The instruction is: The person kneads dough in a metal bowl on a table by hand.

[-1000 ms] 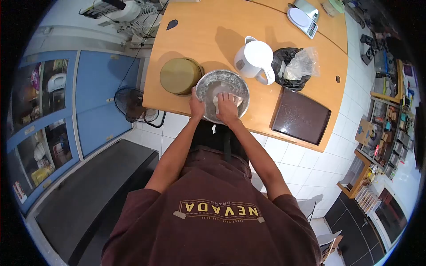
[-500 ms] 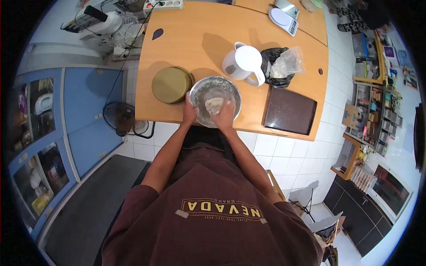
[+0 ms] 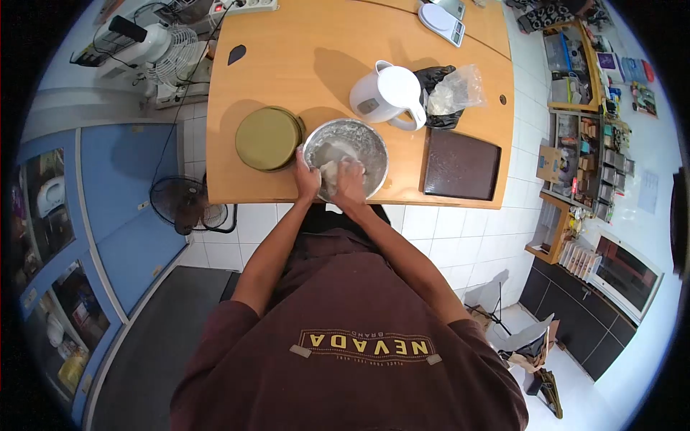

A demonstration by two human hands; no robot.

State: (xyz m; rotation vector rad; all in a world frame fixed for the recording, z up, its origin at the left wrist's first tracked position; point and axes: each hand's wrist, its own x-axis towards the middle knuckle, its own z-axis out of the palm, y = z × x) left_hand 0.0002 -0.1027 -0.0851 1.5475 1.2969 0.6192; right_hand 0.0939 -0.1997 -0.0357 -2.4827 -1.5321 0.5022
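Observation:
A round metal bowl (image 3: 374,140), its inside smeared with pale flour or batter, sits at the front edge of the wooden table (image 3: 287,68). My left hand (image 3: 307,179) is closed round the bowl's left rim. Inside the bowl, my right hand (image 3: 350,182) presses on a lump of pale dough (image 3: 330,174), its fingers bent over the dough and slightly blurred. Just left of the bowl stands a gold round tin (image 3: 267,138). Behind the bowl on the right is a white electric kettle (image 3: 397,87).
Right of the kettle lies a black plastic bag (image 3: 444,120) with a clear bag (image 3: 460,90) on it. A dark tray (image 3: 461,165) rests near the front right corner. A white scale (image 3: 440,21) is at the back. A black fan (image 3: 180,205) stands left of the table.
The camera view has shifted, so the table appears further left. My right hand has moved over the dough within the bowl, and the dough has changed shape. My left hand stays on the rim.

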